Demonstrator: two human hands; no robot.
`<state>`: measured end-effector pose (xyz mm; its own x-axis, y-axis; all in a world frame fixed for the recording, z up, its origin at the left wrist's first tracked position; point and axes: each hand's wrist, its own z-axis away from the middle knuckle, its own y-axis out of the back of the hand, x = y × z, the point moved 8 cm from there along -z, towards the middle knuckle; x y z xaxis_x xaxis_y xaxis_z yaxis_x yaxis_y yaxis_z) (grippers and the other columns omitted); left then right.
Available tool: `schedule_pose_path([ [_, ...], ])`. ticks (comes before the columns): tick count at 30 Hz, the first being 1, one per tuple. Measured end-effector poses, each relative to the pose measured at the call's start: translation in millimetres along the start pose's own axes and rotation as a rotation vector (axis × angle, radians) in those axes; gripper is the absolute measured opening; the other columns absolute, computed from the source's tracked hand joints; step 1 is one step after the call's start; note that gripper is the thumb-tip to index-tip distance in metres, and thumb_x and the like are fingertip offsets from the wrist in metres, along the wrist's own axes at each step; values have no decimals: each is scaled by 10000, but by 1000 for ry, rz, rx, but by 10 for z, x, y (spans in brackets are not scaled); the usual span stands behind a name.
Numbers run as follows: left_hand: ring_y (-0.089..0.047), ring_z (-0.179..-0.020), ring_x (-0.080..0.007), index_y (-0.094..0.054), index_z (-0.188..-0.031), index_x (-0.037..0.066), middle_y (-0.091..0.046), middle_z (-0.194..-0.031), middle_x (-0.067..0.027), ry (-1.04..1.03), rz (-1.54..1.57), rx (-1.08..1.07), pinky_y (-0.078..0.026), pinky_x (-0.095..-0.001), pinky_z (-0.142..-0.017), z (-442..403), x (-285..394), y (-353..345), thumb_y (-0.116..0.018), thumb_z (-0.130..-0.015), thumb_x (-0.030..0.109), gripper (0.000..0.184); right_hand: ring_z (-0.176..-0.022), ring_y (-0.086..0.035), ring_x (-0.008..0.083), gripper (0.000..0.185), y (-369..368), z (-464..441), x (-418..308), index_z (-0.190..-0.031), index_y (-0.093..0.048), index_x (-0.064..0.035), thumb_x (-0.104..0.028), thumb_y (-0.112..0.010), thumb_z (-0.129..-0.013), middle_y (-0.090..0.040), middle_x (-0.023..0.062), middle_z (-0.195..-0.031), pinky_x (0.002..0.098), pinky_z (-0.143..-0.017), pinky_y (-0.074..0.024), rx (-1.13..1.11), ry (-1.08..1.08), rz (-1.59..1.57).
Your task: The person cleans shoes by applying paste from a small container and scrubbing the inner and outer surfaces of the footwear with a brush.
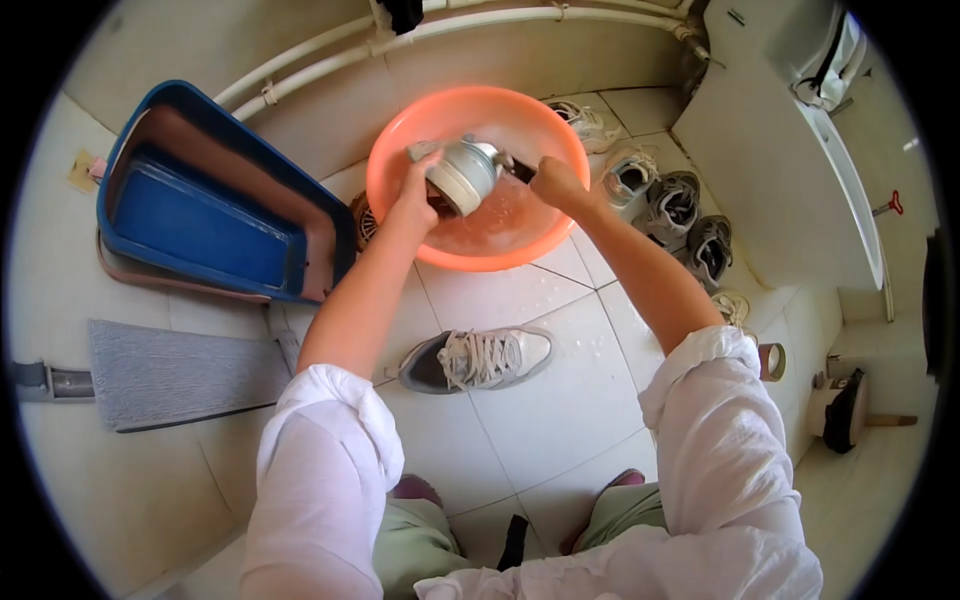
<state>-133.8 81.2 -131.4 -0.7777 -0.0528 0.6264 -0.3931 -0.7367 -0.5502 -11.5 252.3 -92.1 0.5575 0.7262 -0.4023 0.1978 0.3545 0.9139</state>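
An orange plastic basin (490,262) with cloudy, sudsy water stands on the tiled floor. Above the water, my left hand (418,188) is closed around a light grey and white sneaker (466,178), which is tilted on its side. My right hand (558,186) grips the dark handle of what looks like a brush (521,171). Its head is against or very close to the shoe, partly blurred. Between the basin and my feet, a grey and white sneaker (485,358) with loose laces lies on the tiles.
To the left, a blue and brown tub (205,215) leans by the wall, with a flat grey mop head (185,372) below it. Several shoes (672,205) line the right side beside a white cabinet (775,150). A tape roll (771,362) sits farther down. White pipes (480,20) run behind.
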Motion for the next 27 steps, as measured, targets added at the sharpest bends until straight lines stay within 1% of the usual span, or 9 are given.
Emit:
schedule_pose_path([
  [4, -628, -1025, -270, -574, -1203, 119, -634, -1140, -70, 27, 237, -270, -543, -487, -818, 323, 32, -210, -535, -895, 358, 392, -691, -628, 357, 148, 181, 35, 130, -753, -590, 2, -132, -530, -776, -630, 203, -767, 453, -632, -488, 4, -202, -385],
  [6, -569, -1123, -271, -491, -1299, 95, -577, -1237, -94, -56, 248, -315, -495, -460, -916, 510, 52, -250, -538, -898, 375, 491, -527, -493, 234, 141, 157, 128, 175, -755, -542, -40, -169, -529, -809, -500, 66, -611, 398, -485, -399, -106, -403, -918],
  [7, -568, -1131, -264, -482, -1312, 84, -568, -1258, -95, -63, 243, -338, -495, -440, -924, 635, 50, -307, -542, -897, 386, 516, -527, -493, 234, 141, 287, 212, 102, -755, -542, -40, -169, -529, -809, -500, 66, -611, 398, -485, -399, -95, -407, -926],
  [9, -571, -1124, -260, -478, -1313, 83, -566, -1258, -94, -98, 223, -417, -494, -436, -926, 771, 57, -471, -543, -896, 390, 522, -488, -320, 123, 217, 478, 453, -211, -772, -487, -75, -257, -584, -838, -332, -17, -581, 287, -427, -269, -192, -409, -1182],
  [13, -573, -1112, -253, -468, -1312, 74, -566, -1246, -86, -102, 219, -543, -486, -426, -939, 1006, -54, -828, -554, -883, 415, 555, -462, -271, 82, 302, 623, 727, -391, -834, -490, -75, -347, -616, -873, -322, -18, -577, 247, -413, -176, -308, -427, -1389],
  [16, -559, -1133, -271, -469, -1313, 72, -557, -1256, -104, -83, 207, -589, -482, -436, -946, 1122, -188, -1092, -545, -874, 439, 577, -418, -215, 66, 288, 951, 971, -403, -852, -511, -79, -346, -614, -885, -305, -53, -546, 245, -390, -148, -264, -296, -1274],
  [20, -513, -1195, -287, -432, -1347, 64, -516, -1311, -130, -56, 197, -692, -435, -451, -1004, 1449, -599, -1605, -570, -849, 465, 654, -395, -294, 79, 281, 1028, 1163, -14, -885, -531, -66, -322, -643, -859, -385, -19, -539, 236, -367, -190, -225, -330, -1267],
  [23, -497, -1208, -259, -410, -1359, 77, -505, -1327, -99, 3, 181, -693, -397, -433, -1038, 1428, -1106, -1651, -661, -812, 429, 697, -505, -505, 132, 173, 1181, 1521, 438, -906, -641, -50, -201, -598, -833, -562, 39, -674, 287, -407, -387, 20, -440, -1168],
  [27, -526, -1124, -224, -467, -1269, 95, -543, -1228, -54, 285, 89, -677, -408, -404, -1010, 1645, -1873, -1589, -687, -810, 292, 546, -661, -566, 134, 215, 949, 1922, 1081, -969, -628, -20, -140, -565, -802, -612, 36, -767, 284, -541, -454, -79, -208, -1114],
])
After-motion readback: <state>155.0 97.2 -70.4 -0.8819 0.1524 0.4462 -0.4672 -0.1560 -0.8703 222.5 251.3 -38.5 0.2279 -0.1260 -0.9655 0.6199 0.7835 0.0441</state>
